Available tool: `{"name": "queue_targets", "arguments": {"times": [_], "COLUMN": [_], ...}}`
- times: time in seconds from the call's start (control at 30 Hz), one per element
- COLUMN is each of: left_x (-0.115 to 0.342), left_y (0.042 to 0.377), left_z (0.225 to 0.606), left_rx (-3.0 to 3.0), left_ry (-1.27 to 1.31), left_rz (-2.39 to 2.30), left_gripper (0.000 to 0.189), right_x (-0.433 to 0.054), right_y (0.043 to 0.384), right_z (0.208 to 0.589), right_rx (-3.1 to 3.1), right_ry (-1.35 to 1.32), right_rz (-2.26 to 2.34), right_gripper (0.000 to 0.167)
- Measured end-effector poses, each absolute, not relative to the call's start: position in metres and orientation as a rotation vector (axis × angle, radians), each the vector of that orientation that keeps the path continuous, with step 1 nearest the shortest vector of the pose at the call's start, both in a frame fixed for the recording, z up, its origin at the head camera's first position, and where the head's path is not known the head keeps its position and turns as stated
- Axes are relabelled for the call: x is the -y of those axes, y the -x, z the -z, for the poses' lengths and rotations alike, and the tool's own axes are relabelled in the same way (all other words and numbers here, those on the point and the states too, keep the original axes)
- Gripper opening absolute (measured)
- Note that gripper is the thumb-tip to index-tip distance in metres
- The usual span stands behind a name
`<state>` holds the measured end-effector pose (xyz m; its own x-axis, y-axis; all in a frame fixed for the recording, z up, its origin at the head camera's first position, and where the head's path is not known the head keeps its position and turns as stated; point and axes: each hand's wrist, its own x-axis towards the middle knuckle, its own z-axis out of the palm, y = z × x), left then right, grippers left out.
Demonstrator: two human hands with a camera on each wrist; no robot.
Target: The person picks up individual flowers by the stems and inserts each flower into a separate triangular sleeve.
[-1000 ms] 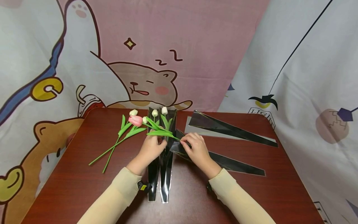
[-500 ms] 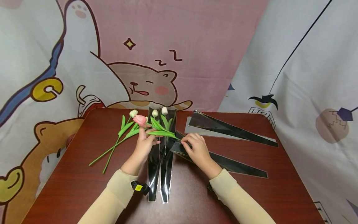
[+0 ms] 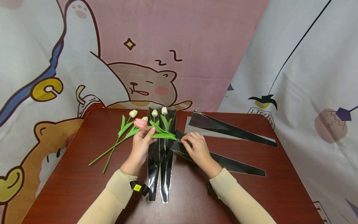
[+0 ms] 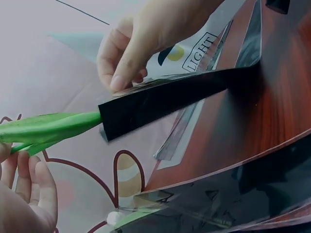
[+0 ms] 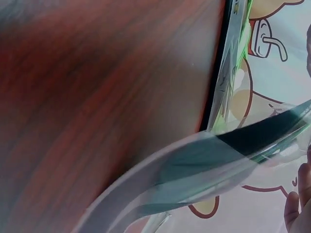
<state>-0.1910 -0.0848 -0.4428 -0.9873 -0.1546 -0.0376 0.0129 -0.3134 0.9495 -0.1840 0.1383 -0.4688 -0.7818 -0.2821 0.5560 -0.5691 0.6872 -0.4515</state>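
Observation:
In the head view my left hand (image 3: 139, 147) holds a pink tulip (image 3: 140, 123) just below its bloom, thumb and fingers on the stem and leaves. The stem points right into the mouth of a black flower sleeve (image 3: 237, 164) with clear edges. My right hand (image 3: 197, 147) pinches that mouth. From the left wrist, the green leaves (image 4: 53, 127) show outside the sleeve's opening (image 4: 155, 102), and the stem's lower end is hidden inside. The right wrist view has the sleeve's clear and black film (image 5: 204, 165) curving across it.
Two black sleeves (image 3: 153, 177) with white tulips (image 3: 164, 110) lie side by side mid-table. Loose white tulips (image 3: 133, 113) with crossed stems lie left. Another black sleeve (image 3: 232, 127) rests on a pale sheet (image 3: 208, 132) at back right. A patterned curtain (image 3: 195, 46) stands behind.
My left hand has shifted left, from over the middle sleeves to the stem below the pink bloom. The tulip has moved slightly right toward the sleeve. My right hand stays nearly still.

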Motion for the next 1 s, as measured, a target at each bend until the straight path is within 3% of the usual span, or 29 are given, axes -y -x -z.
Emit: {"name": "queue_targets", "arguments": {"times": [0.17,1.0], "left_x": [0.0801,0.0795], "left_y": [0.1895,0.1895], "left_z": [0.4429,0.4431], "left_rx": [1.783,1.611], "left_ry": [-0.216,-0.245], "left_rz": [2.476,2.498], "left_gripper": [0.012,0.009], "right_x": [-0.1361,-0.1379], "right_y": [0.1843,0.1845], "right_z": [0.468,0.4682], "right_rx": [2.441,2.347], "right_ry": [-0.666,-0.594], "right_rz": [-0.89,-0.965], "right_gripper": [0.007,0.004]}}
